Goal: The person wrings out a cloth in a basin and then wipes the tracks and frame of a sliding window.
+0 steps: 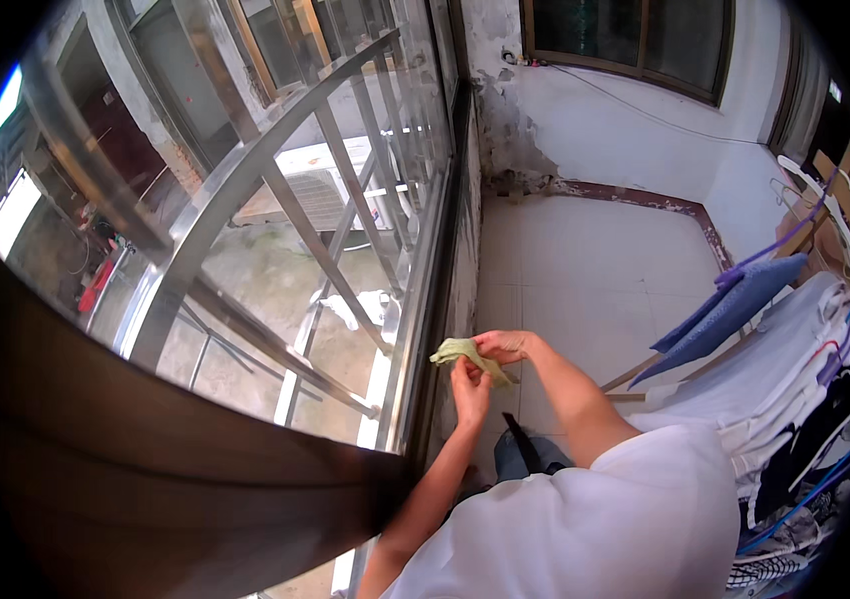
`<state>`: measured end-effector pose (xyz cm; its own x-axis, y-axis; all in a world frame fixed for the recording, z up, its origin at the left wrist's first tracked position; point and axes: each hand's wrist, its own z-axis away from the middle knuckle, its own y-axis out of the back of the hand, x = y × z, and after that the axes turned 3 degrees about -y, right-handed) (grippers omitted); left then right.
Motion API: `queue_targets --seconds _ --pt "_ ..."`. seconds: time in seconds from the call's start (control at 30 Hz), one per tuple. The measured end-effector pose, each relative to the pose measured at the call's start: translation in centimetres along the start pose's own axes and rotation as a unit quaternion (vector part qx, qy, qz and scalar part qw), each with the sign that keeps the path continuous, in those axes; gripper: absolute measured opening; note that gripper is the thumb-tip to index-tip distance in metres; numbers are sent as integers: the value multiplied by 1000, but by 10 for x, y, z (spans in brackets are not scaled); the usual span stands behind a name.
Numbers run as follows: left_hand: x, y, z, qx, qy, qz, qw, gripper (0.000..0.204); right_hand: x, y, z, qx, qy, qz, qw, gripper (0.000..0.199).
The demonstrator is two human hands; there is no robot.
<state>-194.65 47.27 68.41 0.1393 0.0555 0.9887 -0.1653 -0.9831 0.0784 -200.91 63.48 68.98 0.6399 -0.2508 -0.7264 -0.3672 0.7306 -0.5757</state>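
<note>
A small pale yellow-green cloth (457,348) is bunched between my two hands, close beside the window frame. My left hand (470,387) pinches its lower side with the fingertips. From the right, my right hand (505,345) is closed on its upper edge. One end of the cloth sticks out to the left, and another corner hangs down under my right hand. My fingers hide part of it.
On my left runs a window with a dark frame (442,255) and metal bars (310,235); an air conditioner unit (310,190) stands outside. Hanging clothes (775,349) and a blue cloth (730,309) crowd the right side. Ahead lie a tiled floor (585,260) and a peeling white wall (615,120).
</note>
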Motion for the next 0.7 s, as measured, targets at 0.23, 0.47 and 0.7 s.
queue_targets --seconds 0.23,0.47,0.7 --pt "11 -42 -67 -168 91 -10 981 33 -46 112 13 -92 -202 32 975 41" --pt "3 -148 -225 -95 63 -101 988 68 -145 229 7 -45 -158 25 986 37" --pt "10 -290 -396 -84 34 -143 986 61 -278 328 73 208 17 -29 977 33"
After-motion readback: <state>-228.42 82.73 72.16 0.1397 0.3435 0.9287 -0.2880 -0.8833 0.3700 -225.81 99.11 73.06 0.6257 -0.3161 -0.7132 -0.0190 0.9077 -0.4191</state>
